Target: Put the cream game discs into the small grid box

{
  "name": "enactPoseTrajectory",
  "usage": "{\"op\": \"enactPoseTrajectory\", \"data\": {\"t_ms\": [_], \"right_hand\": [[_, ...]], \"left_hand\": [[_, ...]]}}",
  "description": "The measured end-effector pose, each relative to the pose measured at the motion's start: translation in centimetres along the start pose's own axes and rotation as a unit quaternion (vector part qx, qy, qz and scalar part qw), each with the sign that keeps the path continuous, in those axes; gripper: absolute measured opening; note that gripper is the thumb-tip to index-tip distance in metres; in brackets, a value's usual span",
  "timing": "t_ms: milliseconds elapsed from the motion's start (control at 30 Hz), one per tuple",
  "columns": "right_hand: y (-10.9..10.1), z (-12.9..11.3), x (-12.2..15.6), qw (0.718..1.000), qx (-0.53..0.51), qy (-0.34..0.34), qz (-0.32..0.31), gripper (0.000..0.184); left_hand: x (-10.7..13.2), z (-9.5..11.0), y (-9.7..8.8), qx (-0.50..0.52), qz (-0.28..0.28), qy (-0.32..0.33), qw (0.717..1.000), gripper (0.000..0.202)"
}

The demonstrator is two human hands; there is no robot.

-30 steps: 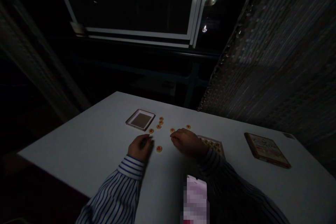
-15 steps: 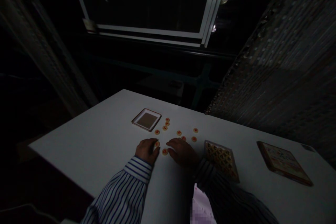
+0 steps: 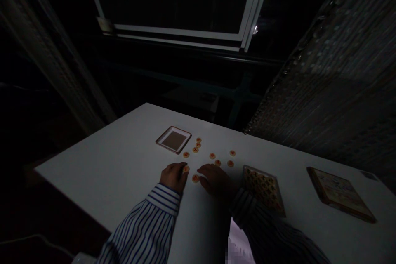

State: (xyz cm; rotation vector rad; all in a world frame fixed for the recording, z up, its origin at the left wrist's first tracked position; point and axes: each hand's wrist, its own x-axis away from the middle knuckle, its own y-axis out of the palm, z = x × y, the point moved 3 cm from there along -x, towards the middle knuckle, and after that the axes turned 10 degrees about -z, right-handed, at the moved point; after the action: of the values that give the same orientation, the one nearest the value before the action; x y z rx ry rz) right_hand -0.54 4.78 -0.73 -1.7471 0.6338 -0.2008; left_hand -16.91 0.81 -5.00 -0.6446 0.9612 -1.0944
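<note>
Between the thumb and fingers of my left hand (image 3: 173, 176) is a round xiangqi piece (image 3: 185, 169) with a red character. My right hand (image 3: 216, 179) rests low over the table with thumb and fingers apart. Its thumb tip lies at the edge of another red-marked xiangqi piece (image 3: 195, 178); whether it touches is hard to tell. Several more red-marked pieces lie face up beyond my hands, among them one piece (image 3: 186, 154) at the left and another piece (image 3: 230, 163) at the right.
An open shallow box lid or tray (image 3: 173, 139) lies beyond my left hand. Right of my right hand is a tray (image 3: 264, 187) full of pieces, partly behind my sleeve. A flat printed box (image 3: 342, 194) lies farther right on the white table (image 3: 102, 161). Curtains hang on both sides.
The view has shifted slightly. My left thumb and fingers have drawn a little closer around the piece; my right hand stays nearly in place.
</note>
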Motion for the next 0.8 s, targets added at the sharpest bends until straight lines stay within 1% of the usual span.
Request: {"op": "enactPoseTrajectory", "data": {"t_ms": [100,433,733,800], "right_hand": [[-0.1,0.0,0.1,1.0,0.001,0.004,0.003,0.024],[-0.7,0.1,-0.1,1.0,-0.005,0.001,0.003,0.026],[-1.7,-0.1,0.0,1.0,-0.013,0.014,0.003,0.026],[-2.0,-0.2,0.1,1.0,-0.012,0.016,0.002,0.026]], "left_hand": [[0.0,0.2,-0.2,0.009,0.012,0.009,1.0,0.027],[0.2,0.8,-1.0,0.025,0.082,0.036,0.996,0.026],[0.5,2.2,-2.4,0.029,0.134,0.055,0.989,0.027],[0.5,2.5,-2.6,0.038,0.138,0.063,0.988,0.027]]}}
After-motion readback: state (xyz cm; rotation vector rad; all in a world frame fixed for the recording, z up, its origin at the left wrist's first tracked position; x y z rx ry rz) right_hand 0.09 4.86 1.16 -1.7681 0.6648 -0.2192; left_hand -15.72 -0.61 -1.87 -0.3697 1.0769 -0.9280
